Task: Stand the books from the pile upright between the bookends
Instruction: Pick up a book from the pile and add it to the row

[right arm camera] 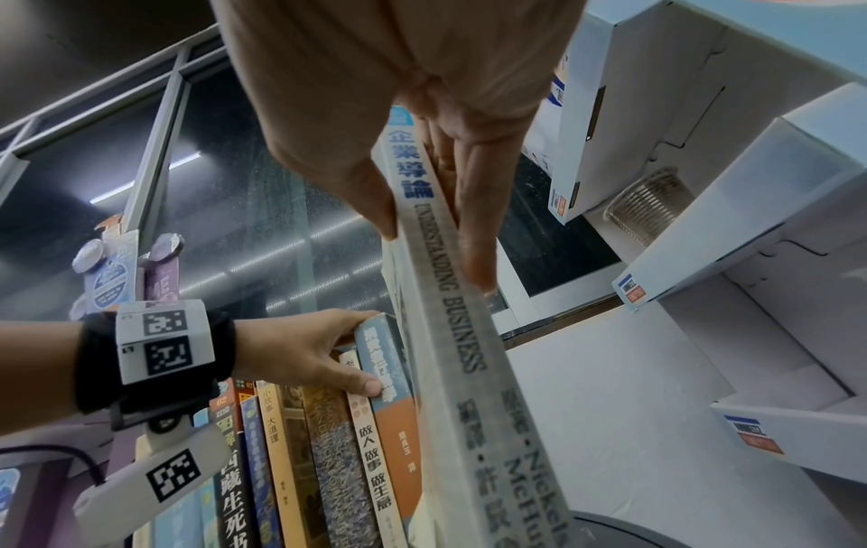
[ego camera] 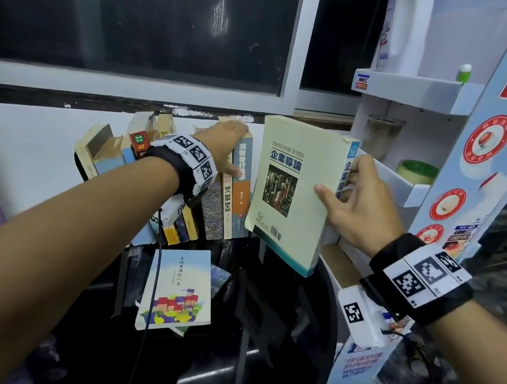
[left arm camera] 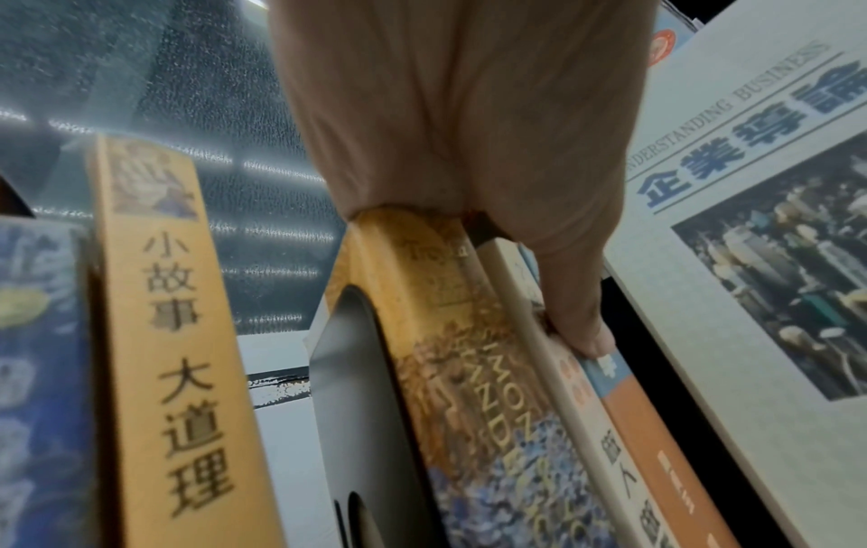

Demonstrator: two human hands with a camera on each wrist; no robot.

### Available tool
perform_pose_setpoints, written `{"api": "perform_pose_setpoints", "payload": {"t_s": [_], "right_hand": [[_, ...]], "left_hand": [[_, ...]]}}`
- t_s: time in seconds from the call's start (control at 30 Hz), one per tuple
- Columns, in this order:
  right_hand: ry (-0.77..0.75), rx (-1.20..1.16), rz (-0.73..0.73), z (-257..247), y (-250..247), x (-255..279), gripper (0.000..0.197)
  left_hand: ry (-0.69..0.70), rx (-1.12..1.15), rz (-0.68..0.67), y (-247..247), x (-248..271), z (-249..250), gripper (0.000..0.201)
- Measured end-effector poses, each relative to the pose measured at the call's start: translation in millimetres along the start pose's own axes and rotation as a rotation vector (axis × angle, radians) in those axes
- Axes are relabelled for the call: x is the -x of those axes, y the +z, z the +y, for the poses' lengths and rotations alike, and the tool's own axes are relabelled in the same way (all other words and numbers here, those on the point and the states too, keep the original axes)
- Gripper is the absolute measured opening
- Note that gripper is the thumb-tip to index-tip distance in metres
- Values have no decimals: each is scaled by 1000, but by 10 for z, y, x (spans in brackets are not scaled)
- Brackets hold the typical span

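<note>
Books (ego camera: 214, 187) stand on black table (ego camera: 275, 338) under dark window (ego camera: 140, 12); each grip pinches one.

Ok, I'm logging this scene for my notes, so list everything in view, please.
Big book: one, cream with blue title, held upright in the air right of the row.
Row of books: several, mixed colours, standing against the wall.
Flat book: one, pale blue with coloured houses, on the black table.
Display stand: one, white cardboard, at right.
Tape roll: one, green, on the stand.
Left hand: steadies the row's end book.
Right hand: grips the big book's spine.
</note>
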State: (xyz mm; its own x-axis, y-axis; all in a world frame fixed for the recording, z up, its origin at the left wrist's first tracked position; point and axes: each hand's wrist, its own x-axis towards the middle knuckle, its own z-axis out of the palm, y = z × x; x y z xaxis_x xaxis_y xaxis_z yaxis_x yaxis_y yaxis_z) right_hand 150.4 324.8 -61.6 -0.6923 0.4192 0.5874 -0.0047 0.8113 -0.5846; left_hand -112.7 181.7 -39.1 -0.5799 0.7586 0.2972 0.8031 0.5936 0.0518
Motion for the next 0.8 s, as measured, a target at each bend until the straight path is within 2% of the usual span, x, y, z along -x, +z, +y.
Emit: {"api": "perform_pose_setpoints", "payload": {"t_s": [0.33,0.8], "right_hand": [[-8,98,55,-85,121,-154,42],[-15,200,-9,-290,159,-412,41]], "left_hand": [[11,5,21,19,38,-1,105],[2,-2,24,-28,112,64,104]]}}
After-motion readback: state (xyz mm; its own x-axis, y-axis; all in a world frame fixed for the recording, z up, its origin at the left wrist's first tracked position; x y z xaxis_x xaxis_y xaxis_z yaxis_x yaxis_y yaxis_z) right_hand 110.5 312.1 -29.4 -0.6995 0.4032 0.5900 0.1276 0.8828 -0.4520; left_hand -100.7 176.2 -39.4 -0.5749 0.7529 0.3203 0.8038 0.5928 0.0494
